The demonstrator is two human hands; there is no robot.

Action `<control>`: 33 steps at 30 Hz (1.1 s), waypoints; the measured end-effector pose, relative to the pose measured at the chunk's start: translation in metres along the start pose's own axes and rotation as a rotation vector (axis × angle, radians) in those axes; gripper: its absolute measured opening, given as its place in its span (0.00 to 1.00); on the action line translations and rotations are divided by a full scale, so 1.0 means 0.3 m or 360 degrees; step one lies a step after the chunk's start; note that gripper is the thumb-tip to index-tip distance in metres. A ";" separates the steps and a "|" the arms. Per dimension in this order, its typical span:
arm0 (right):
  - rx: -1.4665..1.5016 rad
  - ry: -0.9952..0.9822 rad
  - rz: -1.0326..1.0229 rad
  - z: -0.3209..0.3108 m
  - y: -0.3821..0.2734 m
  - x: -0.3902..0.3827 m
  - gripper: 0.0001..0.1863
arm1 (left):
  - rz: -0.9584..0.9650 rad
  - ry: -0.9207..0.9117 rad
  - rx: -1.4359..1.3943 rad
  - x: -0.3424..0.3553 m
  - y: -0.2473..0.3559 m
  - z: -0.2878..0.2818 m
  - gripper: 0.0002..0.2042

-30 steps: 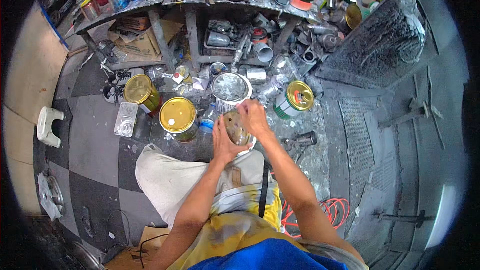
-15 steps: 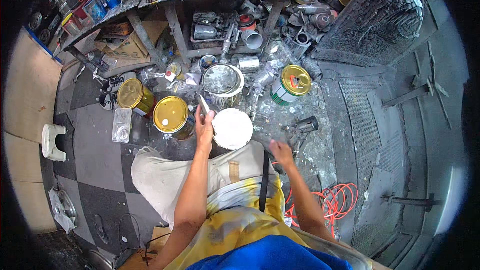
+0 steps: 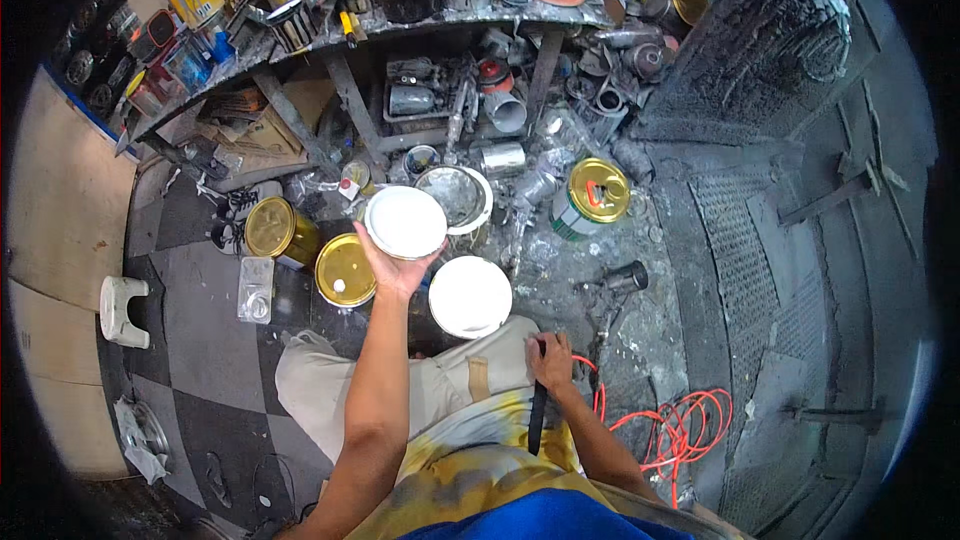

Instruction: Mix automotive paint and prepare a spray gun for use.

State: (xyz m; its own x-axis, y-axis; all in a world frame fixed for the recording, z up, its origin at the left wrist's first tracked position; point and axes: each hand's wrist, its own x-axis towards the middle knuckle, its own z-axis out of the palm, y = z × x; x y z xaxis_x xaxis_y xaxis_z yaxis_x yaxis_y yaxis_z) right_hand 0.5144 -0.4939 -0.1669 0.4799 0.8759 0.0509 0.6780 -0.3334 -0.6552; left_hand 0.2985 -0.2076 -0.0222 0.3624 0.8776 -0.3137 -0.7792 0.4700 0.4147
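Observation:
A white round lid (image 3: 406, 222) lies flat on the upturned fingers and palm of my left hand (image 3: 399, 275), which grips it by its near edge. Just right of and nearer than the lid stands an open can (image 3: 470, 297) with a white inside or contents; I cannot tell which. Over my right thigh, my right hand (image 3: 552, 360) has its fingers curled at the upper end of a black strap (image 3: 538, 415). Something dark shows at those fingertips, too small to name. A gold-lidded tin (image 3: 345, 271) sits left of my left hand, partly covered by it.
Behind the lid is a used, paint-stained bucket (image 3: 460, 195). Another gold-topped tin (image 3: 270, 227) stands at left, and a green-and-white tin (image 3: 592, 196) at right. A dark cup (image 3: 627, 277) tops a spray gun. An orange hose (image 3: 690, 430) coils at lower right. A cluttered bench (image 3: 420, 24) spans the back.
My left hand has turned the lid from edge-on to flat, top side up. My right hand has drawn back toward me onto my thigh. The view has shifted slightly.

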 end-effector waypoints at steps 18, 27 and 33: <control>-0.0066 -0.0147 0.0215 0.037 0.022 -0.003 0.22 | -0.0263 0.0827 0.1269 0.291 -0.026 -0.143 0.39; -0.0051 -0.0790 0.0620 0.037 0.107 0.028 0.44 | -0.0090 -0.0218 0.2855 0.130 0.245 0.076 0.30; -0.0070 -0.0772 0.0685 0.017 0.001 0.111 0.48 | 0.0229 -0.0410 0.3057 -0.108 0.413 0.061 0.19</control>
State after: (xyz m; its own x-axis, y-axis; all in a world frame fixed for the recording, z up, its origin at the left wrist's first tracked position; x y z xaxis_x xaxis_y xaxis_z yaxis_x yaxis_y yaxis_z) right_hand 0.5277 -0.4632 -0.1691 0.4149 0.7155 -0.5621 0.5084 -0.6947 -0.5089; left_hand 0.1996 -0.1760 0.0550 0.5508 0.8195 -0.1584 0.6392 -0.2921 0.7114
